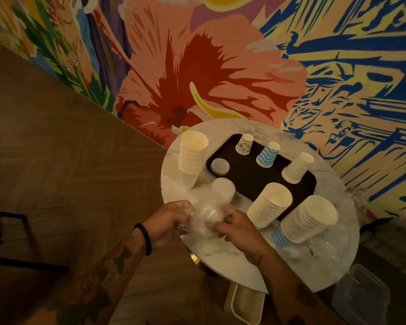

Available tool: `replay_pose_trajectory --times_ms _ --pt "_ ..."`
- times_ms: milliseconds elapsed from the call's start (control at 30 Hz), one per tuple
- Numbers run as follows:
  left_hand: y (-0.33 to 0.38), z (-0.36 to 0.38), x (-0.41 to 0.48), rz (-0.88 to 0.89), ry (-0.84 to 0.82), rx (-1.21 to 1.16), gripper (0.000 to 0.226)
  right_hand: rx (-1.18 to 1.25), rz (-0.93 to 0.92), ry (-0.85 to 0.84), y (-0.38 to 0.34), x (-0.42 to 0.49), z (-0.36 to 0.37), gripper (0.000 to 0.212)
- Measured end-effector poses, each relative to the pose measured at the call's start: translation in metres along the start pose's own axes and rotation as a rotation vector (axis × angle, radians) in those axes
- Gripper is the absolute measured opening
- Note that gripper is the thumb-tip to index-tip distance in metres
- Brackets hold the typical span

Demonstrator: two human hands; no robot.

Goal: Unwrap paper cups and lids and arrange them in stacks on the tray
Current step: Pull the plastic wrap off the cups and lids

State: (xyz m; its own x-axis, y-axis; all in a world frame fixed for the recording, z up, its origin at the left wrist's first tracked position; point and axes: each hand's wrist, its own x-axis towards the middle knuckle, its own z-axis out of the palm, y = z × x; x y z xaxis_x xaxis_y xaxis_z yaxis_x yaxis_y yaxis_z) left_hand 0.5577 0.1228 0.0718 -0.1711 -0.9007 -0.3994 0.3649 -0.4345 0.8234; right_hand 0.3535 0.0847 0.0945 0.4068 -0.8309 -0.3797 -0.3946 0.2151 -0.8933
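Both hands clamped on clear wrap at the table's near edge.

Fingers of the left hand [171, 216] and right hand [237, 225] are curled tight into a bunched plastic wrap [205, 218], held between them over the marble table [220, 261]. Just beyond stands a stack of lids [223, 187], beside the black tray [244, 181]. The tray carries a low lid pile [219, 166] and three upside-down cup piles [268, 154]. Tall cup stacks [270, 205] stand near its edges.

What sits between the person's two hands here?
Crumpled clear plastic wrap, gripped by the left hand and right hand, in the head view.
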Motion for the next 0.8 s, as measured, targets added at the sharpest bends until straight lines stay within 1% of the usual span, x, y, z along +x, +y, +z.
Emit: replay_pose_trajectory --times_ms 67,167,233,300,400,467,567,667,800 --pt "0.005 -0.003 -0.001 -0.015 -0.018 -0.138 0.020 0.033 0.017 0.014 0.002 0.001 -0.002 0.043" --pt "0.010 -0.005 0.000 -0.006 0.016 -0.230 0.017 0.089 0.015 0.058 0.008 0.003 -0.005 0.034" --pt "0.011 -0.004 0.001 -0.005 0.057 -0.209 0.019 0.154 0.013 0.084 0.008 0.004 -0.005 0.028" --pt "0.008 -0.005 0.005 -0.005 0.136 -0.161 0.029 0.194 0.018 0.119 0.007 0.005 -0.004 0.024" --pt "0.006 -0.007 0.008 0.053 0.284 -0.147 0.025 0.232 0.040 0.190 0.012 0.007 -0.003 0.026" --pt "0.009 -0.010 0.006 0.080 0.339 -0.194 0.025 0.330 0.064 0.197 0.016 0.009 -0.002 0.028" --pt "0.015 -0.013 0.002 0.094 0.382 -0.273 0.024 0.457 0.100 0.172 0.017 0.008 -0.003 0.030" --pt "0.019 -0.017 -0.002 0.100 0.387 -0.252 0.020 0.459 0.096 0.138 0.015 0.004 -0.002 0.030" --pt "0.028 -0.035 -0.002 0.100 0.446 -0.163 0.017 0.473 0.118 0.213 0.018 0.001 -0.003 0.033"
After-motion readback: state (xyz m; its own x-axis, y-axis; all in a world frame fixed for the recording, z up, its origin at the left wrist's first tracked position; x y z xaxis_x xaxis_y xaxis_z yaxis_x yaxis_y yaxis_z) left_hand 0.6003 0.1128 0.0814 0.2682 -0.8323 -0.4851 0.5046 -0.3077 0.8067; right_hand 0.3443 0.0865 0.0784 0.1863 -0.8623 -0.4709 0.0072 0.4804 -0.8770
